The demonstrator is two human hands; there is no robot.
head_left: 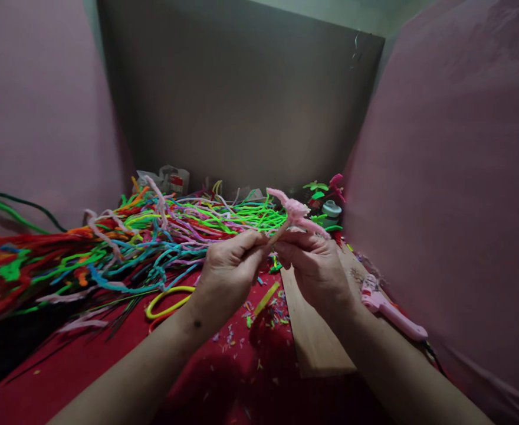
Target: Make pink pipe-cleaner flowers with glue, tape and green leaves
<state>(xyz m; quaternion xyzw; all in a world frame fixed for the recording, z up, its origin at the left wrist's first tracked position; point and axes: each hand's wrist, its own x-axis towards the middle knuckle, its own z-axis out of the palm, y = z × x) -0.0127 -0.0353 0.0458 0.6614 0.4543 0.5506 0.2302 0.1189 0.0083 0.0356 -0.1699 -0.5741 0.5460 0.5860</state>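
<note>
Raised in front of me is a pink pipe-cleaner flower (296,209) with fuzzy petals or strands sticking out to the upper left and lower right. My left hand (237,265) pinches the thin, pale stem (279,234) below the flower head. Close beside it, my right hand (315,265) has its fingers closed at the base of the flower, thumb against the index finger. The fingertips nearly meet, and they hide part of the stem. Behind the hands spreads a large heap of coloured pipe cleaners (189,230).
Under my right hand lies a wooden board (317,348) on the red cloth (197,378). A pink glue gun (392,310) rests at the right. Yellow-handled scissors (168,301) lie left, with scattered fuzz trimmings (277,310) mid-cloth. Finished-looking green leaves (316,186) and a bottle (331,212) stand behind.
</note>
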